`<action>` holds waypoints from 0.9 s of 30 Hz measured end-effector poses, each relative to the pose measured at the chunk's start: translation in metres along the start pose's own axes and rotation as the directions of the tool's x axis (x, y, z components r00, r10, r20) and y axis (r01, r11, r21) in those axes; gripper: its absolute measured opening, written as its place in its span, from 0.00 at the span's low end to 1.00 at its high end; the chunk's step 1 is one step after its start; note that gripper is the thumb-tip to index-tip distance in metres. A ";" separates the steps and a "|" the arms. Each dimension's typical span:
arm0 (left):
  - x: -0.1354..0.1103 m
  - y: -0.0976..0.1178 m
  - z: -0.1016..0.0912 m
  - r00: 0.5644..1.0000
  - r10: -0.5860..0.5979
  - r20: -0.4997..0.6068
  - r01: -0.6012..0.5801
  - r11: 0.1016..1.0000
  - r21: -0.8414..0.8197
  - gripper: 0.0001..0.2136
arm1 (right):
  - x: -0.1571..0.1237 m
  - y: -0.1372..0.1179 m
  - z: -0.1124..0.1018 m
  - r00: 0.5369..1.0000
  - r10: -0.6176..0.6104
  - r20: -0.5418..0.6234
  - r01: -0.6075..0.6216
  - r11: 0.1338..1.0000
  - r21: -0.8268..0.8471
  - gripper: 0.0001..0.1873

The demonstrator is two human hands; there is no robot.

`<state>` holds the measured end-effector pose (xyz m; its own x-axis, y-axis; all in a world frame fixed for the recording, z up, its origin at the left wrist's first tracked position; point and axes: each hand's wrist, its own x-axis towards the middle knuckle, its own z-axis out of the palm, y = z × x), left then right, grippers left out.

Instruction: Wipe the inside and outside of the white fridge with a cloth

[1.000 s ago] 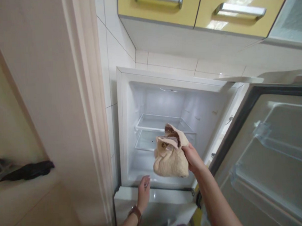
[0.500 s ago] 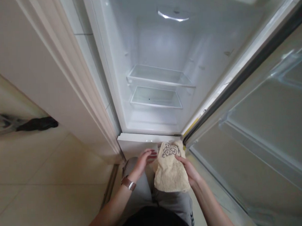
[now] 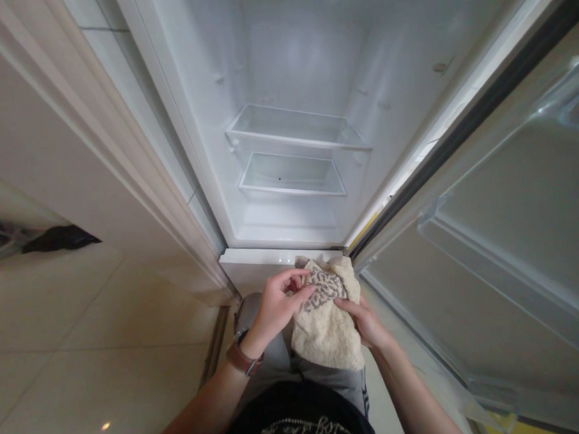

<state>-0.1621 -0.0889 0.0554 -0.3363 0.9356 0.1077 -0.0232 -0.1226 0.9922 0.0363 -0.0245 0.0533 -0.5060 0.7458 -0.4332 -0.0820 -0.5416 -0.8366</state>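
A cream terry towel, folded and bearing a dark curly pattern, is held above my lap in front of the fridge. My right hand grips its right side, thumb on top and the other fingers hidden beneath. At the towel's upper left edge, my left hand closes with thumb and index finger over the patterned part; the other fingers are curled and partly hidden. A brown-strapped watch is on the left wrist.
The fridge compartment stands open ahead, with a clear upper shelf and a lower one. Its door is swung out to the right. A pale door frame and tiled floor lie to the left.
My left hand has moved right onto the towel and closed at its edge, from beside it with fingers extended. The right hand keeps its grip. The view has tilted slightly downward.
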 end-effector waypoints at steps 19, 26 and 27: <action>0.013 0.005 -0.024 0.986 -0.153 0.063 0.160 0.978 -0.136 0.15 | 0.011 0.005 0.002 0.987 -0.035 0.159 0.058 0.988 -0.146 0.30; 0.015 -0.002 -0.030 0.995 -0.087 -0.055 0.082 0.993 -0.088 0.15 | 0.009 0.001 0.008 1.000 0.000 0.027 0.002 0.998 -0.070 0.39; 0.015 -0.003 -0.031 0.995 -0.086 -0.043 0.082 0.993 -0.087 0.15 | 0.009 0.000 0.007 1.000 0.012 0.010 -0.011 0.999 -0.044 0.39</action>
<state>-0.1961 -0.0847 0.0525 -0.3733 0.9275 0.0192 -0.1327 -0.0739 0.9884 0.0256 -0.0203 0.0519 -0.5152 0.7357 -0.4397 -0.0384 -0.5323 -0.8457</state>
